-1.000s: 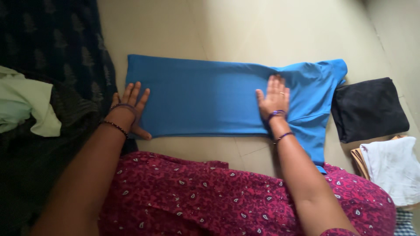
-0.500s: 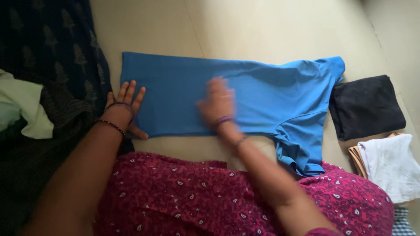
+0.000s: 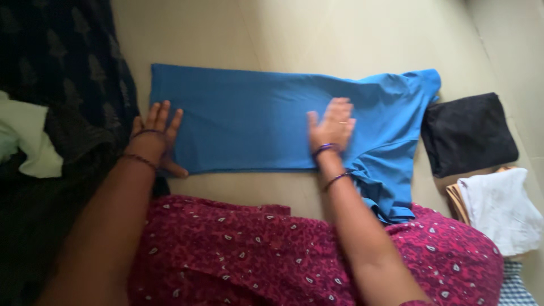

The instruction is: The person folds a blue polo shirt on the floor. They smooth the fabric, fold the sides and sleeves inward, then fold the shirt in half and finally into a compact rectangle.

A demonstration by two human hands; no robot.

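Both hands (image 3: pixel 156 136) (image 3: pixel 331 127) lie flat on the blue shirt (image 3: pixel 255 122).

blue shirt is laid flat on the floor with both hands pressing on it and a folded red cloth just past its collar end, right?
Not quite: the folded cloth is black, not red. The head view shows the blue shirt flat on the floor, left hand and right hand on it.

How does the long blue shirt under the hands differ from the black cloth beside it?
The blue cotton shirt is bright, spread in a long strip, with both hands flat on it; the black folded cloth is dark, a compact square, untouched. The shirt's sleeve end is rumpled; the black cloth lies neat. Both rest on the pale floor.
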